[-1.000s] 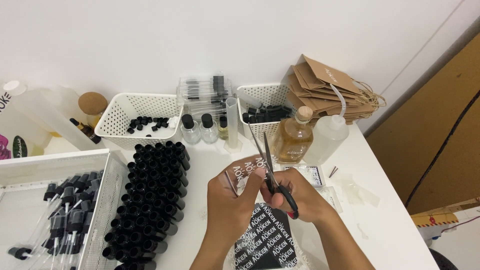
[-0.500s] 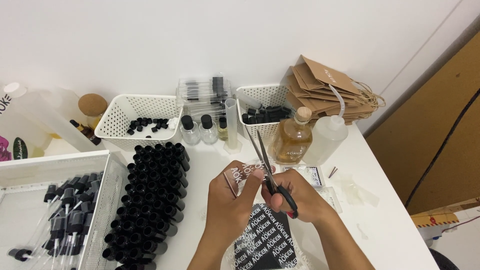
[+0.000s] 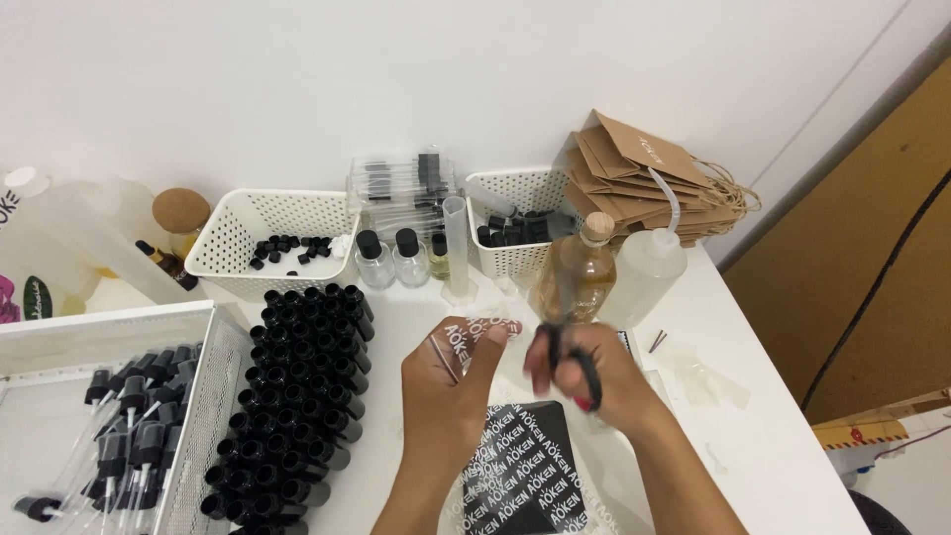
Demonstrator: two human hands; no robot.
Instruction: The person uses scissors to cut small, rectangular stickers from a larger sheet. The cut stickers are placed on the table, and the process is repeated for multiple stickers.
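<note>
My left hand [image 3: 451,381] pinches the top edge of a clear plastic bag [image 3: 466,342] with white lettering, held just above the table. My right hand [image 3: 584,372] grips black-handled scissors [image 3: 560,332]; their blades are blurred and point up toward the amber bottle. Under both hands lies a black packet [image 3: 530,471] printed with white letters. The bag's lower part is hidden behind my left hand.
A block of several black-capped small bottles [image 3: 297,396] stands to the left, beside a white tray of spray pumps [image 3: 109,416]. At the back are two white baskets [image 3: 272,223], a measuring cylinder [image 3: 456,248], an amber bottle [image 3: 580,272], a squeeze bottle [image 3: 649,272] and brown paper bags [image 3: 644,173].
My right hand has pulled the scissors back from the bag and swung them right, the blades now blurred. My left hand has tilted the bag slightly.
</note>
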